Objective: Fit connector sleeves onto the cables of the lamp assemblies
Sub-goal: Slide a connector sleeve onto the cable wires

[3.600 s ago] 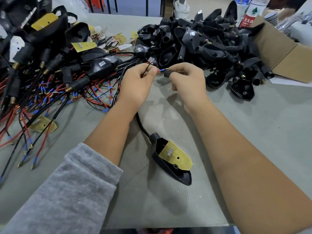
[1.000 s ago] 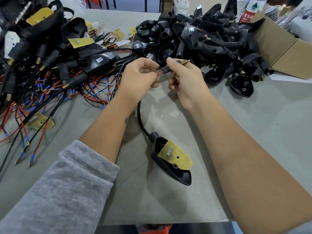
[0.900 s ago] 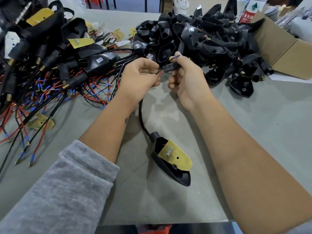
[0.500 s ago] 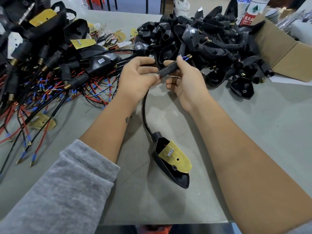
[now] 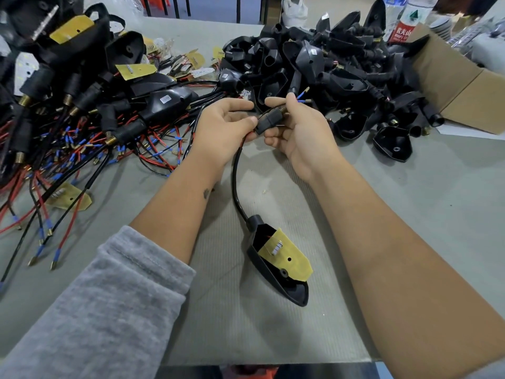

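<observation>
Left of the lamp housing [image 5: 281, 266] sits a wired pile [image 5: 82, 119], above it left hand [image 5: 218, 129] pinches the cable [image 5: 235, 170], right hand [image 5: 297, 129] curled round the black sleeve [image 5: 269, 122] on that cable, empty housings [image 5: 328, 69] beyond.

A grey-green ribbed mat [image 5: 273, 324] covers the worktable; dark chair legs [image 5: 175, 6] stand on grey floor beyond.

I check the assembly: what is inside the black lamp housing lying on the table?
Inside the black lamp housing a yellow board lies tilted, and a bit of red wire shows above it. What is under the board is covered.
</observation>
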A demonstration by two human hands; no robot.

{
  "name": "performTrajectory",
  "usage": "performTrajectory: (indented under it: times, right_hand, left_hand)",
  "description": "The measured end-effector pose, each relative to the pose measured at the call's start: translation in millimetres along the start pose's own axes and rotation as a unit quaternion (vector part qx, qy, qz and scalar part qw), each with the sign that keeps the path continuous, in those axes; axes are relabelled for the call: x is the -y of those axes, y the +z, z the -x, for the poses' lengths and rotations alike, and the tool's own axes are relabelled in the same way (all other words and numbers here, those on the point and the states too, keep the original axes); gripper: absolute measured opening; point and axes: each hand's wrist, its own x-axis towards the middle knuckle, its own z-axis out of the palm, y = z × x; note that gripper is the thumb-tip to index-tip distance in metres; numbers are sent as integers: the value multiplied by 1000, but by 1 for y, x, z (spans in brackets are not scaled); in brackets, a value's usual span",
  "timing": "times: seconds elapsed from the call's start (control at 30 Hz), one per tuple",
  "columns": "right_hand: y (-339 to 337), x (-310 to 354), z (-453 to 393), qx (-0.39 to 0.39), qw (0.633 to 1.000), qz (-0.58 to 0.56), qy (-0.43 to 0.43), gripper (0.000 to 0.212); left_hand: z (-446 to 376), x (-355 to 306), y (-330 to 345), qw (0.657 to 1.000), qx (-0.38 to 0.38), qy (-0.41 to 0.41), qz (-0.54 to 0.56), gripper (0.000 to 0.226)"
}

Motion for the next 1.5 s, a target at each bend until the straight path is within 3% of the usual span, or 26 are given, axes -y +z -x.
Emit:
performTrajectory:
  times: [0.27, 0.37, 0.57, 0.83, 1.0, 1.2, 1.4, 1.5]
  right_hand:
    - [0, -1, -1, -8, 999, 39, -4, 33]
    - [1, -1, 0, 11, 998, 58, -3, 31]
    - [4, -4, 1, 25, 989, 140, -25, 36]
    - [6, -3, 5, 57, 982, 177, -23, 32]
    - [5, -4, 3, 34, 989, 140, -16, 36]
    - [1, -4, -1, -8, 998, 66, -14, 35]
    - [0, -3, 0, -36, 998, 56, -12, 36]
    - [-1, -1, 1, -62, 998, 28, -9, 35]
  left_hand:
    - [-3, -2, 3, 999, -39, -7, -27, 22]
    - [-5, -2, 2, 1000, -16, -15, -13, 23]
    - [5, -1, 2, 988, 30, 100, -110, 25]
    - [3, -1, 3, 989, -18, 95, -110, 24]
    - [-2, 0, -2, 993, -64, 65, -72, 27]
    - [-2, -5, -2, 996, -60, 38, -59, 30]
    - [4, -6, -5, 993, -41, 107, -21, 18]
    - [4, -7, -6, 994, -45, 97, -16, 17]
